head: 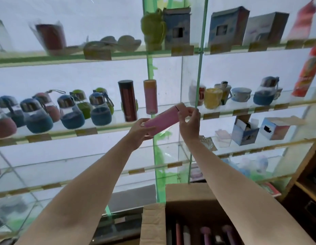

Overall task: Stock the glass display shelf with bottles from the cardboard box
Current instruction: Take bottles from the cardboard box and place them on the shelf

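A pink bottle [163, 119] is tilted in front of the middle glass shelf [107, 129], held at both ends. My left hand [139, 131] grips its lower end and my right hand [189, 122] pinches its upper cap end. On the shelf just behind stand an upright pink bottle [150, 96] and a dark maroon bottle [127, 100]. The open cardboard box [192, 197] sits low in the middle, with several more bottles [205, 235] standing inside.
Round blue, pink and green sleeved bottles [68, 112] fill the shelf's left part. Mugs [213, 98] and small boxes [244, 132] sit in the right bay past the green-edged glass divider [198, 96]. A wooden cabinet [305, 188] stands at far right. Lower shelves [65, 182] hold little.
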